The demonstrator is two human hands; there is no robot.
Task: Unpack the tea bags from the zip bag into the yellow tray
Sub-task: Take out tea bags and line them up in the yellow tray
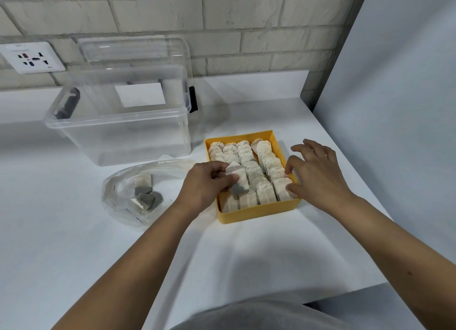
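Pinching one tea bag (238,179) betw. thumb & fingers, L hand (209,184) holds it tilted just above the front-left part of the yellow tray (259,212). R hand (318,174) grips nothing: fingers loosely spread, thumb & fingertips touching the bags along the tray's right wall.

Tray sits near the table's (222,255) right edge, abt mid-depth. It's packed w/ rows of tea bags (246,156) standing on edge, front wall to back wall, nearly full.

Zip bag (138,189) lies flat & crumpled on the table just left of the tray, mouth toward L hand. A few leftover bags (145,198) are inside it, some pale, some showing dark tea.

Further back, toward the table's rear edge, stands a clear storage box (118,132) w/ dark latches on its ends. Its lid (133,50) leans upright behind it against the brick wall (246,21). Wall socket (32,56) is at far left.
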